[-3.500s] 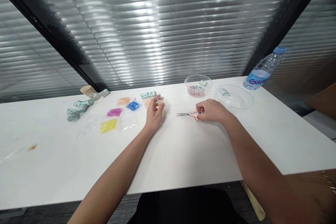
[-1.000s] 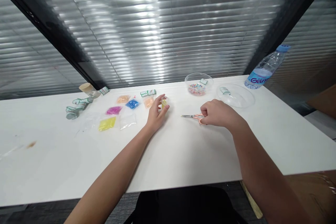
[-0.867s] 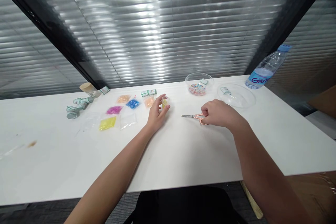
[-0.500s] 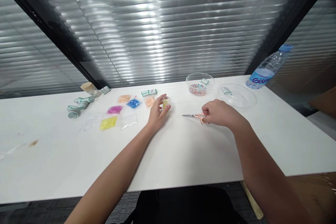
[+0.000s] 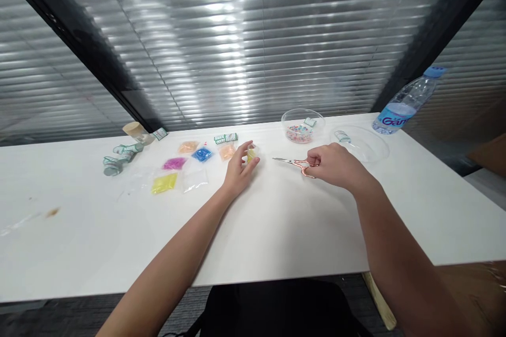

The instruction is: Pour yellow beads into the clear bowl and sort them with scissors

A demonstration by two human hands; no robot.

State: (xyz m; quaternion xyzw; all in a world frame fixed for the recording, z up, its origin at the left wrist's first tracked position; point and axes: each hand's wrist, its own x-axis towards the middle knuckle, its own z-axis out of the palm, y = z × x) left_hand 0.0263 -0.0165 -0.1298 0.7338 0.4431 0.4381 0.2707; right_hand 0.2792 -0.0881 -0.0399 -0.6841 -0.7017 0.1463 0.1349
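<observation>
Scissors (image 5: pixel 294 162) (coppery) in right hand (image 5: pixel 334 164); left hand (image 5: pixel 238 171) holds something yellow (image 5: pixel 251 155).

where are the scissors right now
In the head view, the scissors are just right of the picture's middle, held in the right hand, below the clear bowl, blades pointing towards the left hand.

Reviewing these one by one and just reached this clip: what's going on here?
At a white table, the left hand holds a small clear plastic item with yellow inside. The right hand grips metal scissors with rose-gold handles, their tips pointing toward the left hand but apart from it. Beyond the scissors stands a round clear bowl containing multicoloured bits.
</observation>
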